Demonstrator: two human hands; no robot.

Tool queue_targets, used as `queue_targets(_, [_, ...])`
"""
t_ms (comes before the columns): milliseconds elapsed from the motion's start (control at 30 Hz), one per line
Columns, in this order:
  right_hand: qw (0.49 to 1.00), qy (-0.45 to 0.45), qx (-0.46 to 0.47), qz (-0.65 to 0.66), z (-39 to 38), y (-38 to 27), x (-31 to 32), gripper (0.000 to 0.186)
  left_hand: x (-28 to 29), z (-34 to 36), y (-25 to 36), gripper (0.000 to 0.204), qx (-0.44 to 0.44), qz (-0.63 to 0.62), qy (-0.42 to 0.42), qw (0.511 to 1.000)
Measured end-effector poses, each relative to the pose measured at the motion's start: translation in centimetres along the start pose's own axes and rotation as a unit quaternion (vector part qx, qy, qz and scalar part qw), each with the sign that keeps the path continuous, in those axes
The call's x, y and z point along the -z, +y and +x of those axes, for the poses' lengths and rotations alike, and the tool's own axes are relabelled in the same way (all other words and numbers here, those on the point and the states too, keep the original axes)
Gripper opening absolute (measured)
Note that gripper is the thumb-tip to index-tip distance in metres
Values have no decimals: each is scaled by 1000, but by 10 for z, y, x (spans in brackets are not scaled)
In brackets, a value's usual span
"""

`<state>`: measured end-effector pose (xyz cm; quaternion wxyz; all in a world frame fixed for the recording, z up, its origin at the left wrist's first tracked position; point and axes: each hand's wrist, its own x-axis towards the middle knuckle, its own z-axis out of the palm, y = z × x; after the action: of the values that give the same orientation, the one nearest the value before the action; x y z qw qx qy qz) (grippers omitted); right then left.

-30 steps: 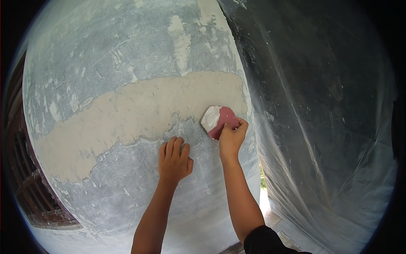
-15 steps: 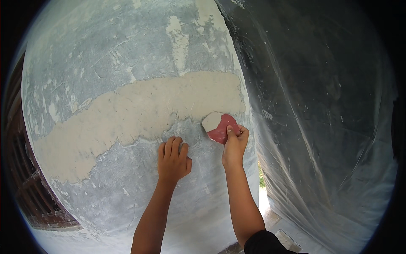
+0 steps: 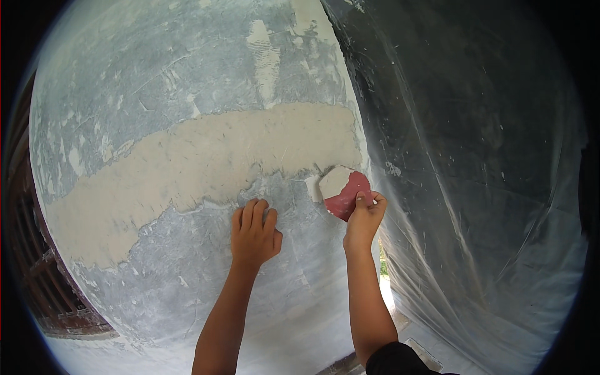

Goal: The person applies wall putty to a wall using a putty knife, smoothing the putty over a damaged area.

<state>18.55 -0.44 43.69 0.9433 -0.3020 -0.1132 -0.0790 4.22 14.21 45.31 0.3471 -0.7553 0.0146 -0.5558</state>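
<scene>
A red flat putty scraper (image 3: 353, 199), its far part coated with cream putty (image 3: 335, 182), is pinched between the thumb and fingers of my right hand (image 3: 365, 219). The blade is at the grey wall (image 3: 206, 250), by the lower right end of a broad cream putty band (image 3: 206, 150). Just left of the scraper lies a small fresh smear of putty (image 3: 314, 187). My left hand (image 3: 254, 232) is at the wall below the band, back toward me, with its fingers curled in. Whatever those fingers may hold is hidden.
Clear plastic sheeting (image 3: 450, 206) hangs over a dark area beyond the wall's right edge. A brown wooden window grille (image 3: 53, 281) borders the wall at left. Older putty streaks (image 3: 264, 59) mark the upper wall.
My right hand has moved the scraper to the right and slightly down, toward the wall's edge, and a putty smear now shows behind it. My left hand has barely shifted.
</scene>
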Motion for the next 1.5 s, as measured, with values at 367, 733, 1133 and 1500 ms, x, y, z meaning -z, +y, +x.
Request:
queue_targets(367, [997, -78, 18, -12, 21, 38, -25, 19, 3, 0, 0, 33, 5, 1, -4, 1000])
queue_targets(733, [994, -100, 52, 3, 18, 46, -28, 19, 2, 0, 0, 31, 3, 12, 6, 1000])
queue_targets(1133, [991, -123, 52, 2, 7, 27, -48, 16, 6, 2, 2, 31, 8, 10, -2, 1000])
queue_targets(1500, [990, -121, 67, 4, 7, 19, -43, 19, 4, 1, 2, 31, 8, 8, -5, 1000])
